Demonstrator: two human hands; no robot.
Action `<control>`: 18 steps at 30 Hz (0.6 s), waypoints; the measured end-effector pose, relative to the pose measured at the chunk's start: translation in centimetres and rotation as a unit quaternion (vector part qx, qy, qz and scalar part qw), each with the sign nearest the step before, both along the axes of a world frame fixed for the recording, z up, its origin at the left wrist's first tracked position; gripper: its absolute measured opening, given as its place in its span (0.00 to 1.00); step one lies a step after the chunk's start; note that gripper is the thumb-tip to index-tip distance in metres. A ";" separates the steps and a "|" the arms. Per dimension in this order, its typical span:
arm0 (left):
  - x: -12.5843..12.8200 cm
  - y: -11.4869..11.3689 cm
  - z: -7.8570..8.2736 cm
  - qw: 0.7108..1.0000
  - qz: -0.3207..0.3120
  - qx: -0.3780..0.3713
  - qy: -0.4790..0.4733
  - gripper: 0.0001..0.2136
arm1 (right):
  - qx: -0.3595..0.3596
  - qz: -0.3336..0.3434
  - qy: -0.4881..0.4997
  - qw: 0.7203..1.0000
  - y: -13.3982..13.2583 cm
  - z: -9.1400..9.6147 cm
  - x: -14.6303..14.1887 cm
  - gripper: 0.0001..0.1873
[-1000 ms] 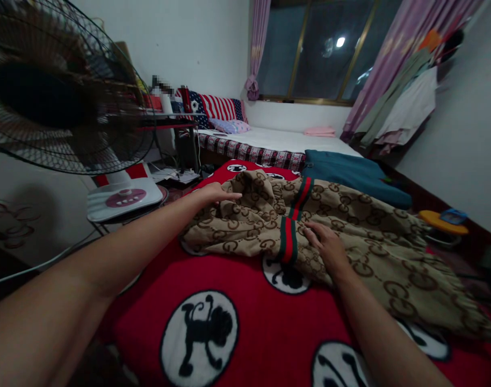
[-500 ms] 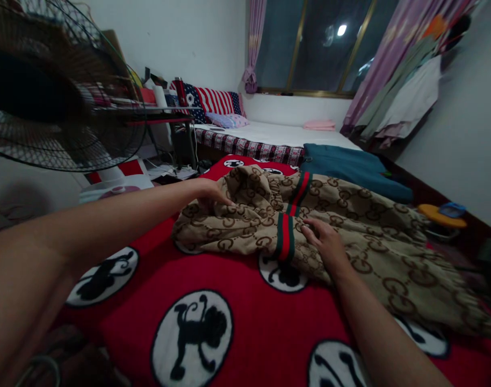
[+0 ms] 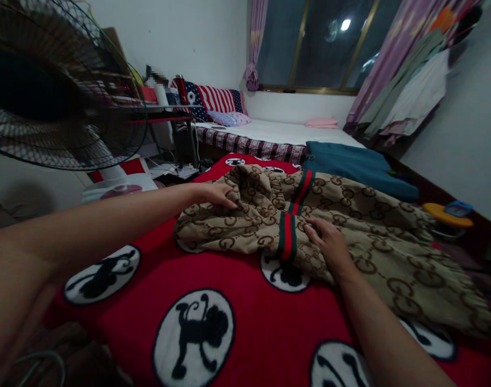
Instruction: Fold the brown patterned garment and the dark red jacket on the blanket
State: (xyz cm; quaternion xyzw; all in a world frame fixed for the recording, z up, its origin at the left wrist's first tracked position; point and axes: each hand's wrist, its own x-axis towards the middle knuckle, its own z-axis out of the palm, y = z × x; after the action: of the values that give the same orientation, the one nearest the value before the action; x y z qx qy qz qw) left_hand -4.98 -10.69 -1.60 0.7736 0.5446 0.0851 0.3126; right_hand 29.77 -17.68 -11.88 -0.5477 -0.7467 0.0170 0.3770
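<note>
Bedroom, dim light; dark window [image 3: 310,43] at the far wall with pink curtains [image 3: 384,59] either side. Work surface is a bed covered by a red blanket [image 3: 245,301] printed with white circles holding black figures.

Largest item on it: a beige monogram throw [image 3: 370,226] with a green-and-red stripe, lying rumpled across the middle and right of the red blanket, its near-left corner bunched into folds. A folded teal blanket [image 3: 358,166] lies beyond it, touching its far edge. A second bed [image 3: 278,134] with pillows stands under the window.

Left hand [image 3: 213,193]: fingers curled onto the bunched far-left folds of the throw, pinching cloth. Right hand [image 3: 330,244]: laid flat, palm down, on the throw just right of the stripe, pressing, nothing grasped.

Judgement: step in hand is spreading or straightening the throw, one hand anchoring while the other takes up the crumpled corner. Next move likely calls for a firm hold on that corner and a pull away from the anchor hand, so the folds open flat.

Obstructions: a standing fan [image 3: 56,86] looms close at upper left, near the left forearm's path. Hanging clothes [image 3: 414,102] on the right wall and a yellow item [image 3: 447,215] on the floor sit well apart.
</note>
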 end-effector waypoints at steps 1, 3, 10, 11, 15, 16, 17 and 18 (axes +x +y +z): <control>0.2 0.3 0.2 0.999 -0.006 0.020 -0.046 0.18 | 0.001 -0.001 0.000 1.000 0.0 0.0 0.0 0.21; 0.8 1.0 0.9 0.987 -0.002 0.110 -0.118 0.17 | 0.003 -0.001 0.003 1.000 -0.1 0.1 -0.1 0.21; 3.7 2.7 0.4 0.893 0.088 0.440 0.018 0.17 | 0.006 0.006 0.039 0.999 -0.1 0.2 0.1 0.21; 3.8 2.8 -0.6 0.898 0.085 0.429 0.057 0.17 | 0.006 0.006 0.037 0.999 -0.1 0.1 0.2 0.22; 3.4 3.2 -4.8 0.914 0.098 0.353 0.175 0.18 | 0.010 0.013 0.023 1.000 0.0 0.0 0.3 0.23; 3.2 3.2 -5.4 0.913 0.110 0.345 0.186 0.19 | 0.013 0.015 0.021 1.000 0.1 -0.1 0.3 0.23; 3.1 3.3 -5.8 0.912 0.120 0.342 0.192 0.19 | 0.016 0.017 0.019 1.000 0.1 -0.1 0.3 0.23; 2.9 3.2 -5.9 0.911 0.125 0.340 0.195 0.20 | 0.018 0.018 0.019 1.000 0.1 -0.2 0.3 0.23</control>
State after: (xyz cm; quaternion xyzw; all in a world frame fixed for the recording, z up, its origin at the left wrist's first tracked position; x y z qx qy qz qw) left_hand -2.07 -7.45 -7.48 0.7603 0.6246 0.1513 -0.0949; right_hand 30.08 -17.59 -12.05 -0.5271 -0.7494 0.0204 0.4002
